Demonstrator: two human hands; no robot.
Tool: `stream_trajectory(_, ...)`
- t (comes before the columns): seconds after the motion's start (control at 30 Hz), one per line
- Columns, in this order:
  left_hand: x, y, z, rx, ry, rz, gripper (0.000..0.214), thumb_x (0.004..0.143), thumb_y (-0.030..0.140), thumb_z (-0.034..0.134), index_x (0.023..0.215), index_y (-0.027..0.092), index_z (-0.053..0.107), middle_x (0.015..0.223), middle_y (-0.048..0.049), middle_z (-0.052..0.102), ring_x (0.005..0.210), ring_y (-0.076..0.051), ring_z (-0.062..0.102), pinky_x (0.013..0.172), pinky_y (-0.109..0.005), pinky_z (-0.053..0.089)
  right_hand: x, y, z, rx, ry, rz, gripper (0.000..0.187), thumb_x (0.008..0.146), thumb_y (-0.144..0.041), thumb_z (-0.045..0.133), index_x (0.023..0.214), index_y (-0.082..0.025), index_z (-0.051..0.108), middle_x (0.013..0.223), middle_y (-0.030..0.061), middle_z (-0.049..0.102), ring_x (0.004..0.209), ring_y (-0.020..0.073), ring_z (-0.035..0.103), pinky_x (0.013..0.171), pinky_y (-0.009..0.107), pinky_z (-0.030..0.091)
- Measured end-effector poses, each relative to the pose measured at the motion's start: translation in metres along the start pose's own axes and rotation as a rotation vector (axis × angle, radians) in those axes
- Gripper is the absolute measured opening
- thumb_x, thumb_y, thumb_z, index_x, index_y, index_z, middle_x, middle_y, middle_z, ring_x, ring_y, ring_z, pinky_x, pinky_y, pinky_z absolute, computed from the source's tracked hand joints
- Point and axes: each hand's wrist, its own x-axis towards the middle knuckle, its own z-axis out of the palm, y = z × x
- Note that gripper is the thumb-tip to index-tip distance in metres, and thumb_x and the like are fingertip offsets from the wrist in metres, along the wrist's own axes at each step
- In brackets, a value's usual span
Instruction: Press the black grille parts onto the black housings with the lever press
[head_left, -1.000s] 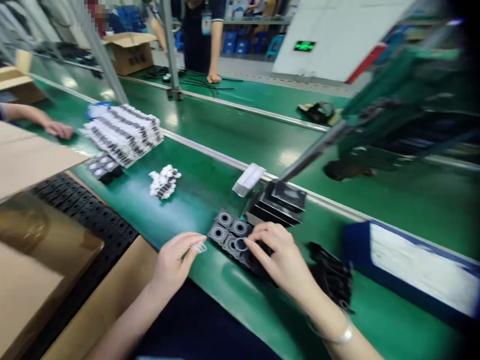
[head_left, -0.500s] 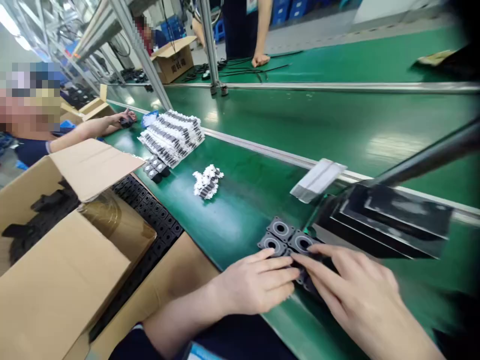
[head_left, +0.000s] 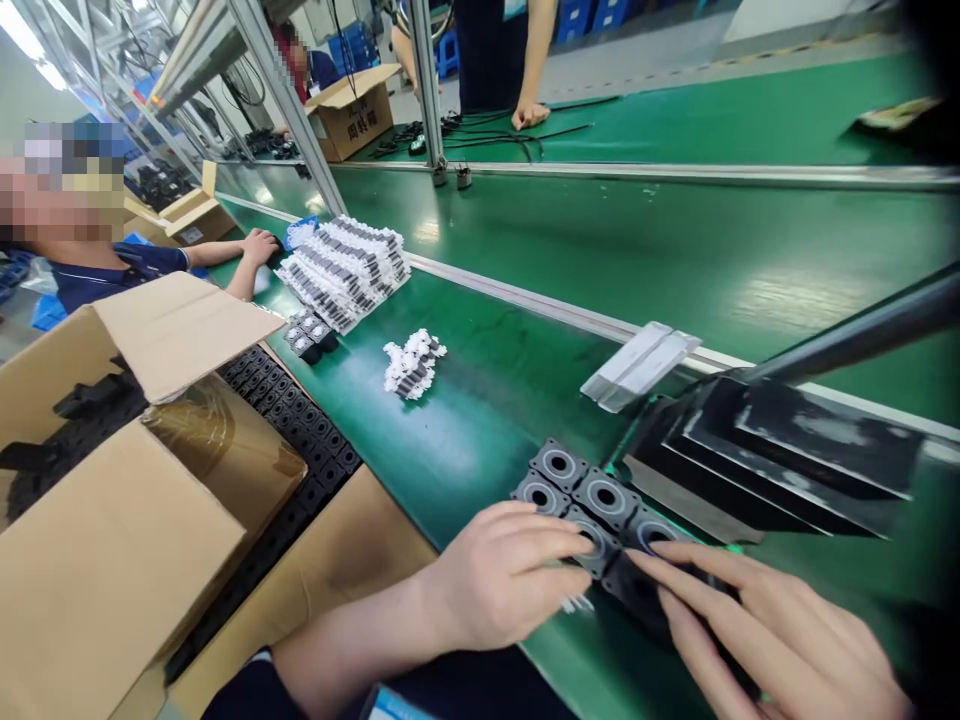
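Observation:
Black square parts [head_left: 606,497], each with a round ring and a centre hole, stand in two close rows on the green bench. My left hand [head_left: 510,575] lies over the near-left side of the block, fingers curled together. White slivers [head_left: 577,604] show just below its fingertips; what the hand holds is hidden. Over the right end of the block is my right hand [head_left: 780,615], fingers stretched out, with its fingertips on the black parts there. A small heap of white pieces with dark middles [head_left: 415,364] lies to the left.
Stepped black blocks [head_left: 787,450] and a pale bar [head_left: 640,366] border the right side. Stacked white-and-dark pieces [head_left: 345,270] lie farther left. An open carton [head_left: 97,570] and a tray of black parts [head_left: 300,420] stand at left. A co-worker's hand [head_left: 260,246] is beyond.
My right hand has slid right and toward me along the block, uncovering more ringed parts. My left hand's fingers have curled more. The co-worker's hands at left have come together lower down.

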Motion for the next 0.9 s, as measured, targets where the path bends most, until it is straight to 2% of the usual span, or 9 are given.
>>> stream_trajectory(0.1, 0.014, 0.011, -0.009, -0.208, 0.073, -0.2, 0.023, 0.099, 0.021, 0.049, 0.105, 0.014, 0.07, 0.099, -0.0104, 0.075, 0.091, -0.017, 0.072, 0.084, -0.027, 0.06, 0.014, -0.016, -0.015, 0.146, -0.064, 0.076, 0.018, 0.096, -0.035, 0.059, 0.111, -0.027, 0.065, 0.11, 0.0071, 0.064, 0.101, 0.0222, 0.063, 0.084, 0.034, 0.05)
stream_trajectory(0.2, 0.022, 0.015, -0.011, -0.287, 0.069, -0.271, 0.019, 0.098, 0.017, 0.053, 0.104, 0.014, 0.07, 0.091, -0.007, 0.076, 0.084, -0.016, 0.072, 0.079, -0.025, 0.06, 0.023, -0.03, -0.017, 0.278, -0.136, 0.124, 0.011, 0.095, -0.029, 0.062, 0.106, -0.024, 0.064, 0.103, 0.0057, 0.062, 0.098, 0.0183, 0.063, 0.082, 0.028, 0.051)
stream_trajectory(0.3, 0.023, 0.014, -0.007, -0.276, 0.052, -0.263, 0.018, 0.098, 0.017, 0.054, 0.104, 0.015, 0.071, 0.09, -0.0055, 0.077, 0.081, -0.015, 0.073, 0.076, -0.023, 0.06, 0.026, -0.035, -0.014, 0.359, -0.128, 0.191, 0.003, 0.096, -0.022, 0.06, 0.094, -0.022, 0.063, 0.094, 0.0036, 0.061, 0.09, 0.0156, 0.061, 0.08, 0.027, 0.05)
stream_trajectory(0.43, 0.018, 0.01, -0.003, -0.251, 0.032, -0.195, 0.021, 0.099, 0.018, 0.053, 0.109, 0.014, 0.071, 0.092, -0.0051, 0.078, 0.081, -0.014, 0.073, 0.077, -0.021, 0.06, 0.024, -0.032, -0.016, 0.438, -0.117, 0.264, 0.008, 0.096, -0.022, 0.06, 0.088, -0.022, 0.062, 0.089, 0.0019, 0.059, 0.086, 0.0145, 0.059, 0.077, 0.027, 0.047)
stream_trajectory(0.57, 0.015, 0.005, -0.005, -0.268, 0.03, -0.172, 0.024, 0.099, 0.013, 0.052, 0.116, 0.013, 0.068, 0.092, -0.005, 0.078, 0.084, -0.012, 0.073, 0.08, -0.018, 0.059, 0.019, -0.023, -0.026, 0.32, -0.066, 0.334, 0.011, 0.097, -0.022, 0.057, 0.086, -0.021, 0.061, 0.095, 0.0041, 0.058, 0.095, 0.019, 0.055, 0.086, 0.036, 0.043)
stream_trajectory(0.67, 0.015, 0.002, -0.004, -0.188, 0.045, -0.06, 0.025, 0.098, 0.009, 0.051, 0.114, 0.012, 0.069, 0.104, -0.0088, 0.077, 0.097, -0.014, 0.072, 0.091, -0.024, 0.058, 0.013, -0.017, -0.028, 0.119, -0.093, 0.34, 0.01, 0.094, -0.021, 0.059, 0.085, -0.021, 0.062, 0.1, 0.0055, 0.058, 0.103, 0.0239, 0.05, 0.09, 0.044, 0.037)
stream_trajectory(0.77, 0.015, 0.002, 0.004, -0.105, -0.01, 0.153, 0.023, 0.098, 0.009, 0.051, 0.114, 0.012, 0.069, 0.116, -0.0102, 0.074, 0.115, -0.021, 0.067, 0.107, -0.041, 0.052, 0.011, -0.016, -0.025, 0.025, -0.113, 0.34, 0.01, 0.092, -0.02, 0.06, 0.083, -0.021, 0.062, 0.102, 0.006, 0.059, 0.105, 0.0256, 0.048, 0.088, 0.044, 0.035)
stream_trajectory(0.83, 0.015, 0.005, 0.01, -0.065, -0.073, 0.271, 0.024, 0.099, 0.01, 0.049, 0.115, 0.01, 0.068, 0.119, -0.0106, 0.073, 0.121, -0.023, 0.064, 0.11, -0.047, 0.05, 0.011, -0.017, -0.022, -0.002, -0.1, 0.336, 0.01, 0.092, -0.019, 0.06, 0.082, -0.02, 0.062, 0.103, 0.0062, 0.059, 0.105, 0.0256, 0.048, 0.088, 0.044, 0.035)
stream_trajectory(0.9, 0.015, 0.007, 0.016, -0.025, -0.116, 0.33, 0.025, 0.1, 0.01, 0.047, 0.115, 0.009, 0.067, 0.12, -0.0119, 0.073, 0.121, -0.024, 0.065, 0.108, -0.048, 0.052, 0.012, -0.019, -0.019, -0.033, -0.081, 0.33, 0.01, 0.091, -0.018, 0.06, 0.082, -0.019, 0.061, 0.103, 0.0065, 0.059, 0.106, 0.0257, 0.048, 0.088, 0.044, 0.035)
